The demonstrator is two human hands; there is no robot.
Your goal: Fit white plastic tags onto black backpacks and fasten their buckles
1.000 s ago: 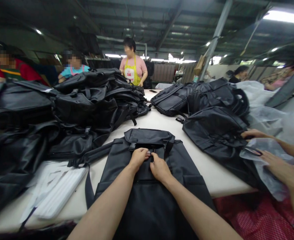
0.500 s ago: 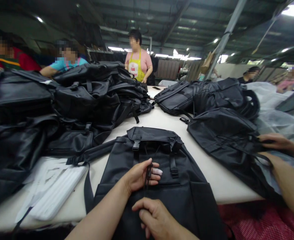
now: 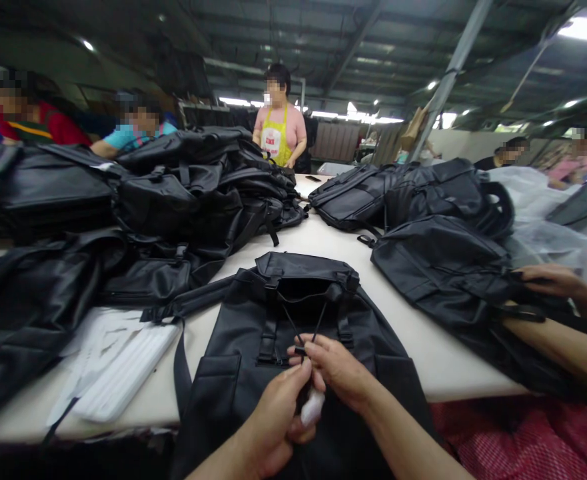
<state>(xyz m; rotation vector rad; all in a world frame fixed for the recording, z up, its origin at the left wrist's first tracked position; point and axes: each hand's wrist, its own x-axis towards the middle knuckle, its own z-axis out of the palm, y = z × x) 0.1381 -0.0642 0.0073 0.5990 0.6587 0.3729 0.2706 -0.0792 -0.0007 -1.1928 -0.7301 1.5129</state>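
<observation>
A black backpack (image 3: 213,393) lies in front of me, its top flap (image 3: 306,265) at the far end. Two thin strands of a drawstring cord (image 3: 318,321) run from the gaping opening under the flap to my hands, pulled into a V. My right hand (image 3: 340,370) pinches a small black cord lock (image 3: 300,350) where the strands meet. Just below it, my left hand (image 3: 278,413) is closed on the cord ends, mostly hidden by the fingers. White wrapping covers one finger of the left hand.
Black backpacks are piled at the left (image 3: 173,193) and right (image 3: 448,200). White flat strips (image 3: 128,373) lie on the pale table (image 3: 453,353). A co-worker's hands (image 3: 553,283) handle a backpack (image 3: 438,260) at my right. Another person (image 3: 280,127) stands across the table.
My left hand has drawn down toward me and closed on the cord. My right hand has risen to the cord lock. The cord is now taut and the opening gapes wider.
</observation>
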